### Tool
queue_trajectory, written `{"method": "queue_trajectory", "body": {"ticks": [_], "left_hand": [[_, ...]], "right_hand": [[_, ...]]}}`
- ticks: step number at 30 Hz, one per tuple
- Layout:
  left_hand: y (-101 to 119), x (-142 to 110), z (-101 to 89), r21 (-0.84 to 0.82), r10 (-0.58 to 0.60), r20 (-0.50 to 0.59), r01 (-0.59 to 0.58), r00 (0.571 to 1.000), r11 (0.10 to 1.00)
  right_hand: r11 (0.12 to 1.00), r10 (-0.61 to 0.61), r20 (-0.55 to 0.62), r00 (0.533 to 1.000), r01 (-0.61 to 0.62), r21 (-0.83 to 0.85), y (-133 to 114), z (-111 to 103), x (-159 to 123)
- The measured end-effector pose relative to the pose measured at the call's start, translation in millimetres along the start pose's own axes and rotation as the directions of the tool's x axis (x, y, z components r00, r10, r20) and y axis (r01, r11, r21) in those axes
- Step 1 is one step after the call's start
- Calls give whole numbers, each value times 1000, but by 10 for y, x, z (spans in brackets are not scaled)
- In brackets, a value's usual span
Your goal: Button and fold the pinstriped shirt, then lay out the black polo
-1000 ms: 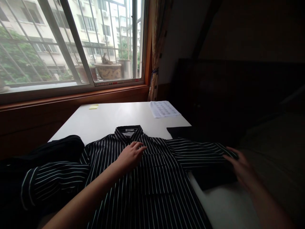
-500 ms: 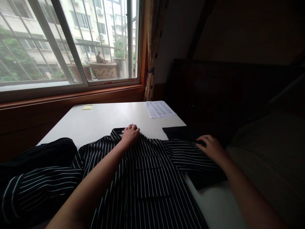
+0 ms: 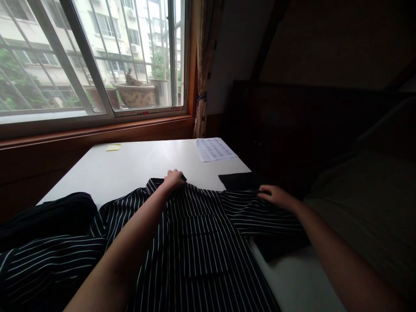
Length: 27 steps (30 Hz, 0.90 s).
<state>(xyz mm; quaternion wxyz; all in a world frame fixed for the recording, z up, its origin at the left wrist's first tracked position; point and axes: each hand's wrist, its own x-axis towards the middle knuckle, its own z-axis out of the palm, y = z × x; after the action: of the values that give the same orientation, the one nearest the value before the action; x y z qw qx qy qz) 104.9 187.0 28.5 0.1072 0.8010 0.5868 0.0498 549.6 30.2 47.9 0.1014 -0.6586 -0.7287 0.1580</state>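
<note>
A black shirt with white stripes (image 3: 199, 251) lies spread front side up, its collar toward the far side and its sleeves out to both sides. My left hand (image 3: 174, 177) is closed on the collar, with the fingertips bent over its far edge. On the right, my right hand (image 3: 274, 196) pinches the upper edge of the sleeve between thumb and fingers. A chest pocket shows on the front of the shirt. My left forearm hides part of the collar and the left front.
The shirt lies on a white table (image 3: 143, 156). Printed sheets (image 3: 215, 149) are at its far right corner and yellow sticky notes (image 3: 113, 147) at the far left. Dark cloth (image 3: 48, 214) lies on the left, and a flat black piece (image 3: 238, 180) extends beyond the right sleeve.
My right hand has come down and left onto the sleeve and its fingers have closed. My left hand has tightened around the collar. The view has shifted slightly.
</note>
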Motion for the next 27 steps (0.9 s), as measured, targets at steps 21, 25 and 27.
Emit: {"method": "queue_trajectory", "body": {"ticks": [21, 25, 27], "left_hand": [[131, -219, 247, 85, 214, -424, -196, 880, 977], [378, -347, 156, 142, 375, -407, -348, 833, 927], [535, -484, 178, 159, 471, -359, -444, 806, 882]], "right_hand": [[960, 276, -74, 958, -279, -28, 827, -164, -516], [969, 198, -204, 959, -223, -109, 869, -146, -488], [963, 146, -213, 966, -188, -192, 901, -143, -499]]}}
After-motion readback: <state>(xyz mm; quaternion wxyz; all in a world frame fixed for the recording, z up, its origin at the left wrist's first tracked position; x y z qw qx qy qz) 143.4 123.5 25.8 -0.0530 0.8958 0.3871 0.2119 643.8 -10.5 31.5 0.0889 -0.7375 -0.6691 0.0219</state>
